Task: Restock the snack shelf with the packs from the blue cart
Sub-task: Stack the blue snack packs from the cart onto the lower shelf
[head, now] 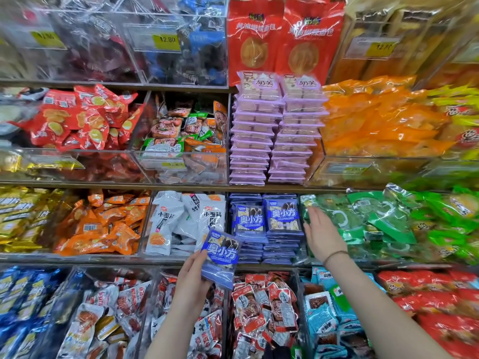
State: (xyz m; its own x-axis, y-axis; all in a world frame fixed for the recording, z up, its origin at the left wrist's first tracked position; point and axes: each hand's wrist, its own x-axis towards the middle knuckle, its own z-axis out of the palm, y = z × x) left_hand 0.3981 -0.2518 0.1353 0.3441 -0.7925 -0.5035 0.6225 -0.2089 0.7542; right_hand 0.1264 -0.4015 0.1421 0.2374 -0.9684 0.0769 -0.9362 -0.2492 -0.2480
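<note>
Before crowded snack shelves, left hand fingers grip a blue pack; right hand fingers lie straight beside stacked packs.

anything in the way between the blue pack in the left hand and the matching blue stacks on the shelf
Nothing visible. The blue pack in the left hand sits just below-left of the blue stacks; the right hand is off to their right side.

Your shelf runs in tiers of clear bins. Just left of your right hand: two stacks of blue packs. Right of it: green packs. Above it: two columns of lilac trays. Above your left hand: white packs. Up-left of it: orange packs.
</note>
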